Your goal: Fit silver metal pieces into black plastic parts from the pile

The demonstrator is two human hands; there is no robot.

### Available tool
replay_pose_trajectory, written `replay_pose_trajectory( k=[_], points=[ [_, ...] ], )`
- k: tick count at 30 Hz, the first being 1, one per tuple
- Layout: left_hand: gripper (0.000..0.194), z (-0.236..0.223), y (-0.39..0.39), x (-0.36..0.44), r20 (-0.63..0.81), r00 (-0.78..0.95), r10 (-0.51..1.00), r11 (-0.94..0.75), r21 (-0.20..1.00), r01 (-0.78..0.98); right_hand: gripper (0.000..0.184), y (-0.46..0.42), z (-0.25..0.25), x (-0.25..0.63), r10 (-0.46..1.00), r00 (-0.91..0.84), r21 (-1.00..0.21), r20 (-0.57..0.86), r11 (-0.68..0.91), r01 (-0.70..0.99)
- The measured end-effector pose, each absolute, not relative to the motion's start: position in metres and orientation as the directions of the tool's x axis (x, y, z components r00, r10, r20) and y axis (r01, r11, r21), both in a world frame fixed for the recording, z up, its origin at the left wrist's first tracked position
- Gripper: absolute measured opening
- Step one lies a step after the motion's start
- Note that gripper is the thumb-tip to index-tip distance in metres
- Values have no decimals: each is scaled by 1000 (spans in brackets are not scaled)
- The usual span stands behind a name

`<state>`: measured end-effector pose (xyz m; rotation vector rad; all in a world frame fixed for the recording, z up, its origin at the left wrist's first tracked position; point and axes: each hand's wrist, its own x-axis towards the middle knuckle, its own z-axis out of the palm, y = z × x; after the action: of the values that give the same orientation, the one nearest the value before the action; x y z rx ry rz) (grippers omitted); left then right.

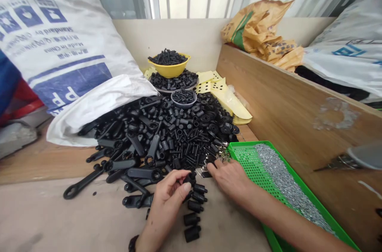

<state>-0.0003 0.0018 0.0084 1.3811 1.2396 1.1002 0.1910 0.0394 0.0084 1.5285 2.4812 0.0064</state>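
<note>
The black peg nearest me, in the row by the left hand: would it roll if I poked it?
The peg would probably roll, since it lies on its rounded side. It's likely light, being much smaller than the left hand.

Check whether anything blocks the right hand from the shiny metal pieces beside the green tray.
Nothing visible does: the right hand is at the shiny metal pieces, though it hides part of that spot. The green perforated tray lies to their right, not between.
</note>
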Motion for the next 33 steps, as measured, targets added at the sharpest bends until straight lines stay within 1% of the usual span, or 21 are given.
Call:
replay_pose_trajectory(
  k=[4,8,13,17,22,28,32,33],
  points=[
    [20,6,3,0,29,77,997,-41,986,163,19,43,14,194,891,-400,116,-213,429,896],
    [20,1,4,0,23,73,997,-34,988,150,22,37,21,192,880,-420,73,-221,445,893],
    [20,-1,4,1,18,90,996,-32,987,158,16,38,21,181,866,-440,30,-238,459,888],
    [20,0,4,-1,24,91,996,-40,983,181,15,47,19,177,876,-411,38,-252,433,901],
    [21,-1,2,-1,27,114,993,-48,983,180,20,48,17,176,891,-374,61,-260,401,914],
    [23,-4,-4,0,-18,192,981,-2,995,104,23,47,17,182,906,-351,69,-238,376,924],
    [24,-5,-5,2,-50,210,977,40,998,50,28,42,33,196,899,-379,40,-221,396,917],
    [24,-5,-4,3,-48,214,976,39,998,47,30,38,38,199,893,-398,15,-211,410,912]
  ],
)
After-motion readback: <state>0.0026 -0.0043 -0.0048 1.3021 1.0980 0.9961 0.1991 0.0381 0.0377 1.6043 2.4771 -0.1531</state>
